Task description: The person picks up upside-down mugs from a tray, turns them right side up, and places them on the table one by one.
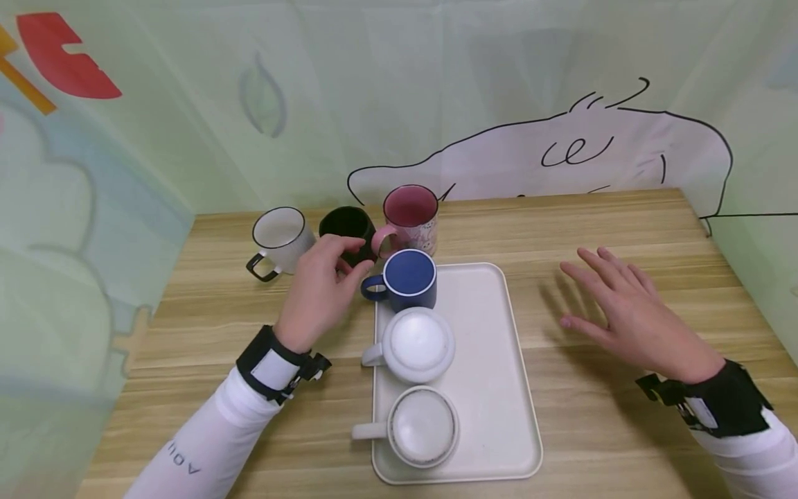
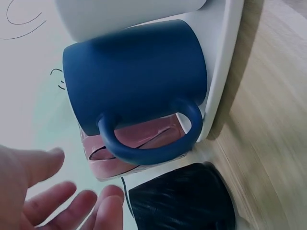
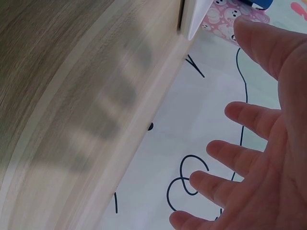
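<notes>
My left hand (image 1: 321,287) hovers over the table, fingers loosely bent and the thumb apart from them. It is nearest to a dark green mug (image 1: 345,223), which it partly covers in the head view. In the left wrist view a gap shows between the fingertips and the dark mug (image 2: 184,199). A blue mug (image 1: 409,277) stands at the tray's far left corner, its handle to the left. Beyond it stands a pink patterned mug (image 1: 420,235). My right hand (image 1: 636,322) is spread above the table to the right of the tray, holding nothing.
The off-white tray (image 1: 483,388) also bears a white mug (image 1: 419,344) and, nearer, another white mug (image 1: 424,426), both handles pointing left. A white mug with black rim and handle (image 1: 283,239) stands at the far left. A printed cloth (image 1: 312,104) hangs behind the wooden table (image 1: 598,229).
</notes>
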A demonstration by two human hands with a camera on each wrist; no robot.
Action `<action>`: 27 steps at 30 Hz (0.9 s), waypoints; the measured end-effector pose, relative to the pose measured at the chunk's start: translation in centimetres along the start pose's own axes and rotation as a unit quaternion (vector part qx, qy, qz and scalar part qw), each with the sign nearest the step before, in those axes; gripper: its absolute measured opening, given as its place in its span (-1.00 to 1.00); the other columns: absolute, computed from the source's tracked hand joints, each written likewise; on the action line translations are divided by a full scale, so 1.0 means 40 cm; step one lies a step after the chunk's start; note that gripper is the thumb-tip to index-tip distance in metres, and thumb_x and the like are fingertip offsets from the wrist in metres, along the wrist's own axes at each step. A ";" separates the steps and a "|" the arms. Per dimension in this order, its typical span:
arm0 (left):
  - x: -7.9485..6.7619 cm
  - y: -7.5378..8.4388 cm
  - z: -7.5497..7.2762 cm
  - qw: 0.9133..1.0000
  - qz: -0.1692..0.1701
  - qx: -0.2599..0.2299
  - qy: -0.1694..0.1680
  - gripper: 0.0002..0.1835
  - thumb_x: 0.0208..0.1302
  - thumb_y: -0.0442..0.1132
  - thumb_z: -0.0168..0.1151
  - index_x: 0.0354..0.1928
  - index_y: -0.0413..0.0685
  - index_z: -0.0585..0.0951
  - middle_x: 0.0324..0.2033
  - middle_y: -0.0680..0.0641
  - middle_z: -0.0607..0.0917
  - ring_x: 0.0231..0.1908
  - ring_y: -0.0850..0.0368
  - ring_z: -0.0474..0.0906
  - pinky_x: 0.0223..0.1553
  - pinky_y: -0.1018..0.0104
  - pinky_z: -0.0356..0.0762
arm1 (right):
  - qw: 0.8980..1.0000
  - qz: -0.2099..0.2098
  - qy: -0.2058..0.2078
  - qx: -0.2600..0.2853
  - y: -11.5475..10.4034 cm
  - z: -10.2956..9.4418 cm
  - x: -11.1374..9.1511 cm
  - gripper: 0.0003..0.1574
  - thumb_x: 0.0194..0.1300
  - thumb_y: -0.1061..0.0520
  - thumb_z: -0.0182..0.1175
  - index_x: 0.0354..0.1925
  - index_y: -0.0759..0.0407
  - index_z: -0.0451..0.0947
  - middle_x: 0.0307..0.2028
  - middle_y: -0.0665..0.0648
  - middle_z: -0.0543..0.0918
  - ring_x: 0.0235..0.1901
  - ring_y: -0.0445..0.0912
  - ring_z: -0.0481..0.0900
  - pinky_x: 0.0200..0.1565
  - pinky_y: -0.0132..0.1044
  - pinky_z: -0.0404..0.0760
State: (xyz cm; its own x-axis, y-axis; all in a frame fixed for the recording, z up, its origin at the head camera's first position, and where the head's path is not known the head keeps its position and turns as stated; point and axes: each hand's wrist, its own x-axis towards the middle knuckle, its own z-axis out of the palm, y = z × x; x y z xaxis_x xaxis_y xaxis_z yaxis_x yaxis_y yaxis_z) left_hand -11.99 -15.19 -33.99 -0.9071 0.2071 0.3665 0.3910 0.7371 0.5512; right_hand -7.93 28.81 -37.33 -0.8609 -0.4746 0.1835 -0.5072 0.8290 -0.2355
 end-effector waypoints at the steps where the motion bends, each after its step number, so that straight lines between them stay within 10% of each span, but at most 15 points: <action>1: -0.003 -0.001 -0.001 1.000 0.006 0.004 -0.008 -0.63 0.29 -0.18 0.37 0.07 -0.21 0.63 -0.18 -0.11 0.61 -0.35 0.11 0.53 -0.39 0.29 0.51 | 1.000 -0.001 0.000 -0.001 0.000 0.000 0.000 0.04 0.22 -0.20 0.36 0.52 0.05 0.17 0.49 0.33 0.10 0.47 0.29 -0.06 0.35 0.35 -0.13; 13: -0.020 -0.025 0.017 0.993 0.028 0.027 -0.111 -0.65 0.31 -0.19 0.35 0.09 -0.14 0.64 -0.09 -0.06 0.62 -0.30 0.13 0.52 -0.27 0.31 0.54 | 1.000 -0.007 0.002 0.001 -0.008 0.001 0.002 0.04 0.21 -0.20 0.37 0.51 0.06 0.18 0.50 0.31 0.08 0.48 0.27 -0.06 0.33 0.37 -0.07; 27: -0.017 -0.038 0.036 0.989 0.049 0.034 -0.139 -0.74 0.35 -0.21 0.29 0.01 -0.16 0.67 -0.10 -0.06 0.67 -0.04 0.02 0.59 0.09 0.10 0.48 | 1.000 -0.008 0.002 0.005 -0.011 0.013 0.005 0.02 0.20 -0.20 0.38 0.50 0.03 0.21 0.50 0.29 0.10 0.46 0.30 0.00 0.31 0.39 -0.02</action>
State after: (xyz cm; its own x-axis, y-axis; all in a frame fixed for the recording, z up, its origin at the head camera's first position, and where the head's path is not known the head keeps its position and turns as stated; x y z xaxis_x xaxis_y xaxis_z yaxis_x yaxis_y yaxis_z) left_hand -12.19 -15.54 -36.15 -0.8773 0.4408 0.1900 0.4756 0.7448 0.4680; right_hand -7.89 28.21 -37.67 -0.8526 -0.4863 0.1911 -0.5211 0.8187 -0.2412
